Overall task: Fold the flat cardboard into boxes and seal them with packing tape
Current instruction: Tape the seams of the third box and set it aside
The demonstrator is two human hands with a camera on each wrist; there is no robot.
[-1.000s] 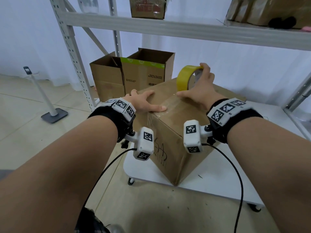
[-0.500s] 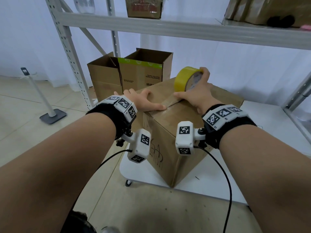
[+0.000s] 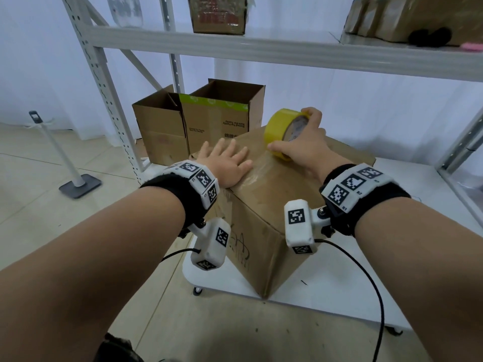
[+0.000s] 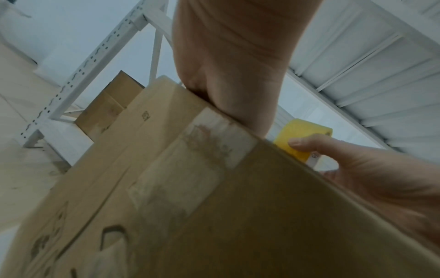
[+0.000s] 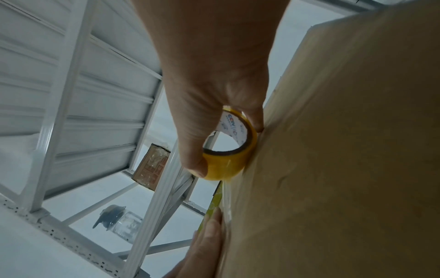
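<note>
A closed brown cardboard box (image 3: 264,231) stands on the white cart (image 3: 339,291), one corner toward me. Clear tape (image 3: 257,169) lies along its top seam and runs down the near side (image 4: 190,169). My left hand (image 3: 227,163) lies flat on the box top beside the tape, fingers spread straight. My right hand (image 3: 300,150) grips a yellow tape roll (image 3: 281,126) standing on edge on the box top, thumb on the rim and fingers over it. The right wrist view shows the roll (image 5: 228,161) pressed against the cardboard (image 5: 345,150).
Two open cardboard boxes (image 3: 203,124) stand on the floor behind the cart, beside a white metal shelf upright (image 3: 104,87). The shelf beam (image 3: 287,52) above carries more boxes. A grey floor stand (image 3: 73,178) is at the left.
My left hand has opened out flat and slid forward on the box top. My right hand has pulled the roll farther along the seam, away from me, laying more tape.
</note>
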